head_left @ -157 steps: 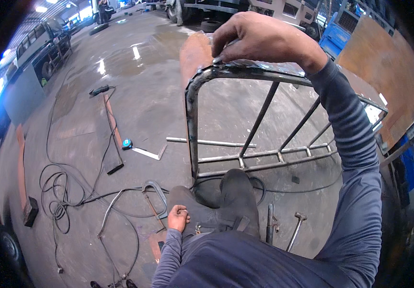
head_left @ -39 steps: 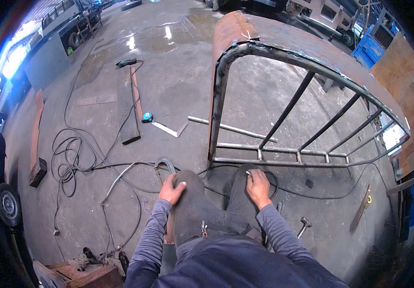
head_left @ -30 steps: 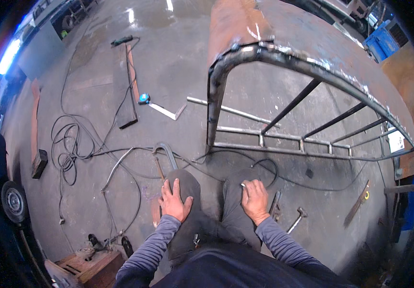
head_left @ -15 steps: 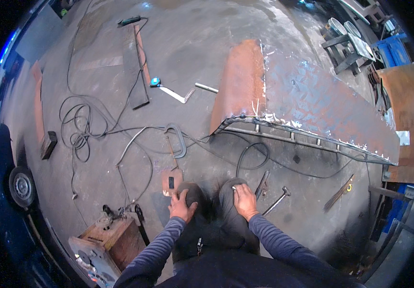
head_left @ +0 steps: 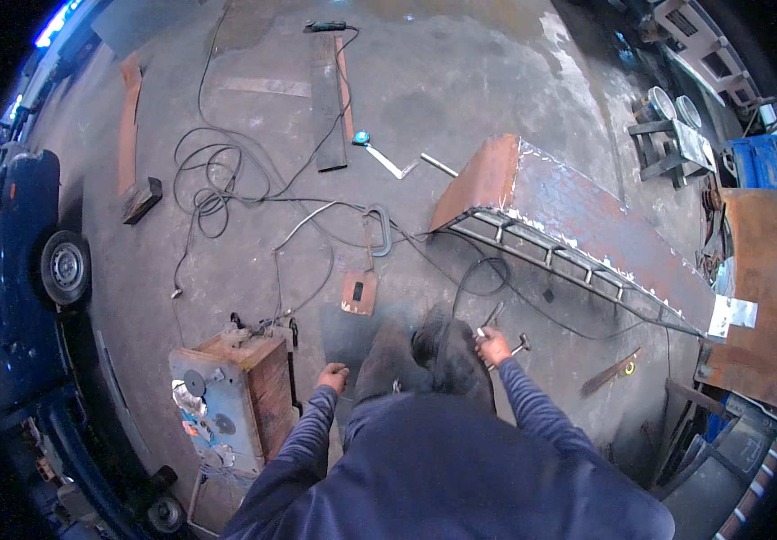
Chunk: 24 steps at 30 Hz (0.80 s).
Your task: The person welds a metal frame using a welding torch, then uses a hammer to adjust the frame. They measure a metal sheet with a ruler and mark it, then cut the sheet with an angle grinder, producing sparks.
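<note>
My right hand [head_left: 494,347] is closed around a small white stick [head_left: 479,333] that looks like chalk, beside my right leg. A hammer [head_left: 523,344] lies on the floor just past it, partly hidden by the hand. My left hand [head_left: 334,376] hangs beside my left leg with fingers curled in, and nothing shows in it. Ahead of my legs lies a small rusty plate [head_left: 350,304] with a dark rectangle in it, near a C-clamp [head_left: 383,236]. To the right ahead stands a long rusty sheet-metal body [head_left: 587,211] with a rung-like bar frame along its near edge.
A box-shaped machine [head_left: 262,396] stands at my left, with a dark blue vehicle [head_left: 24,270] beyond. Cable coils [head_left: 217,193] cross the floor ahead. Further off lie an angle grinder [head_left: 325,27], a flat bar [head_left: 327,108] and a tape measure [head_left: 361,138]. A brush [head_left: 612,373] lies right.
Both hands have come off my knees and dropped to my sides, the left one curling closed. My body has risen and the view has shifted; the white stick stays in my right hand.
</note>
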Each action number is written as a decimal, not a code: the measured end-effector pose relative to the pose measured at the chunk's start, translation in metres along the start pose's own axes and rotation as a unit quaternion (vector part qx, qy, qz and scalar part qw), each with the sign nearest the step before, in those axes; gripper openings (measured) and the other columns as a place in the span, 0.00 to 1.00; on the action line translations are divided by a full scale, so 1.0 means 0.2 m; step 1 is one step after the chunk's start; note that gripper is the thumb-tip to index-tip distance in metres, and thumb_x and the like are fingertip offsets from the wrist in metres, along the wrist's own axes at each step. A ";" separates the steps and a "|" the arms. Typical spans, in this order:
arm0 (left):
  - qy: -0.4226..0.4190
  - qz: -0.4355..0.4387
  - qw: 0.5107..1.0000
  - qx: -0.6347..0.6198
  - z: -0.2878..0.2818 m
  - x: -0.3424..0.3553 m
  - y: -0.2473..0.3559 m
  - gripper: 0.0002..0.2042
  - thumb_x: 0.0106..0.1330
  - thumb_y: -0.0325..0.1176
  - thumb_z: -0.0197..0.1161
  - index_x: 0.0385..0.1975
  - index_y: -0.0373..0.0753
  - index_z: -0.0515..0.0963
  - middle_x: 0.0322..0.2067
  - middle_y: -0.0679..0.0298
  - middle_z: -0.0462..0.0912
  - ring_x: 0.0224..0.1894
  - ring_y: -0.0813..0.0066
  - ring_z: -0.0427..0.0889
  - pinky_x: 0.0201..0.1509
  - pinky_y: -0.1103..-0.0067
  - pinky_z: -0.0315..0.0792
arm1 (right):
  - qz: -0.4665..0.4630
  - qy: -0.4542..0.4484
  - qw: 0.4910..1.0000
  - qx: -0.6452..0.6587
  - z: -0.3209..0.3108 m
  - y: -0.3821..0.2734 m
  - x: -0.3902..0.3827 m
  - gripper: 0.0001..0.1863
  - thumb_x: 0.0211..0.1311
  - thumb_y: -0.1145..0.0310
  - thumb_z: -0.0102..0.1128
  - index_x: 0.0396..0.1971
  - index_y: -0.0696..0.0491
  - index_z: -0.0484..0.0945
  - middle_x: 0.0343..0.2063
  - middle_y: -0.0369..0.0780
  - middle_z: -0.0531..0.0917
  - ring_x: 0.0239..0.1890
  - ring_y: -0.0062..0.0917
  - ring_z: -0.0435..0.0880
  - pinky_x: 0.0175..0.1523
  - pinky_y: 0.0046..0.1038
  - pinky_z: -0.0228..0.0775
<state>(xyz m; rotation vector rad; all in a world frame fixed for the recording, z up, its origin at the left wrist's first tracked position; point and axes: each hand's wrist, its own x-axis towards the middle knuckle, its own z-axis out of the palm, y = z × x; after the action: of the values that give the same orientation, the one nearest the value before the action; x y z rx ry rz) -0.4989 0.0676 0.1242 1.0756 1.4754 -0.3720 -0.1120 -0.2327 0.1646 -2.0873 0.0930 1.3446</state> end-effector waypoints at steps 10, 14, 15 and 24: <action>0.042 -0.096 0.992 -0.076 -0.29 -0.37 -0.62 0.13 0.67 0.33 0.63 0.49 0.38 0.82 0.34 0.58 0.85 0.28 0.68 0.83 0.29 0.70 0.78 | 0.044 0.061 0.997 0.013 -0.23 -0.09 -0.19 0.10 0.70 0.74 0.53 0.47 0.55 0.78 0.24 0.40 0.83 0.21 0.23 0.81 0.21 0.30 0.73; 0.032 -0.063 0.994 -0.083 -0.31 -0.35 -0.59 0.12 0.67 0.33 0.63 0.49 0.39 0.81 0.34 0.58 0.85 0.29 0.67 0.83 0.30 0.70 0.79 | 0.052 0.049 0.996 0.049 -0.17 -0.14 -0.13 0.10 0.73 0.66 0.52 0.47 0.53 0.78 0.26 0.43 0.85 0.19 0.26 0.79 0.23 0.32 0.73; 0.034 -0.056 0.994 -0.088 -0.33 -0.35 -0.57 0.12 0.67 0.33 0.62 0.49 0.39 0.81 0.35 0.58 0.85 0.29 0.67 0.83 0.30 0.70 0.79 | 0.052 0.053 0.996 0.055 -0.14 -0.16 -0.11 0.12 0.72 0.67 0.51 0.49 0.52 0.79 0.27 0.42 0.85 0.19 0.27 0.79 0.24 0.32 0.74; 0.071 0.014 0.988 -0.137 -0.64 -0.11 0.00 0.11 0.68 0.32 0.60 0.48 0.40 0.80 0.36 0.58 0.85 0.30 0.65 0.85 0.32 0.69 0.82 | 0.088 -0.019 0.995 -0.051 0.06 -0.44 0.01 0.19 0.68 0.74 0.51 0.55 0.47 0.82 0.32 0.44 0.88 0.30 0.32 0.88 0.36 0.38 0.82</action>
<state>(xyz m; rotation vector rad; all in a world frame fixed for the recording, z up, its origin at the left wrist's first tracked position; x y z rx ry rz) -0.5804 0.1567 0.1739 0.9146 1.5828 -0.0702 -0.0864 -0.1556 0.2016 -2.1798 0.2008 1.5215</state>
